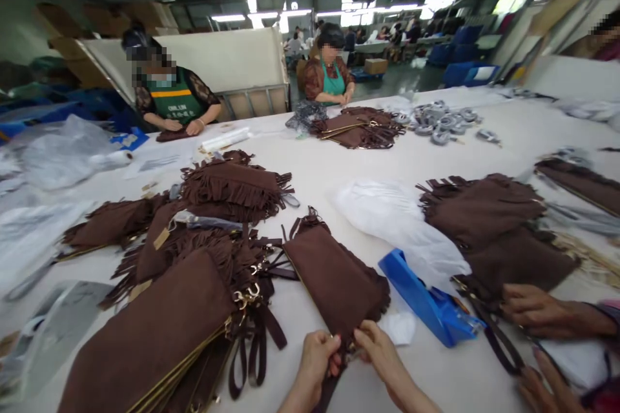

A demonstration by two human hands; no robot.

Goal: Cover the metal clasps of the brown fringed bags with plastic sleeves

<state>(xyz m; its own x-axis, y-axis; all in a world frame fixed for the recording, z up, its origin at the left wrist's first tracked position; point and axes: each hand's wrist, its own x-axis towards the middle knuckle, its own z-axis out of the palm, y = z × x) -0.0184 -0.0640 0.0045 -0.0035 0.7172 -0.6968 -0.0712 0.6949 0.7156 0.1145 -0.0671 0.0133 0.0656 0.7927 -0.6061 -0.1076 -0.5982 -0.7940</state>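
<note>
A brown fringed clutch bag (pixel 334 274) lies on the white table in front of me, its near corner between my hands. My left hand (pixel 316 358) is closed on that corner from the left, thumb and fingers pinched near a dark wrist strap. From the right, my right hand (pixel 380 352) pinches the same corner, where a small piece of metal hardware shows. The exact fitting between the fingertips is too small to make out. Left of my hands, a stack of brown clutch bags (pixel 159 329) lies with gold zips, clasps and wrist straps at its edge.
A blue tape dispenser (pixel 426 303) and white tissue paper (pixel 397 219) lie to the right. A co-worker's hands (pixel 537 310) work beside more brown bags (pixel 489 219). Grey rolled straps (pixel 440 119) are piled farther back. Two people stand across the table (pixel 320 174).
</note>
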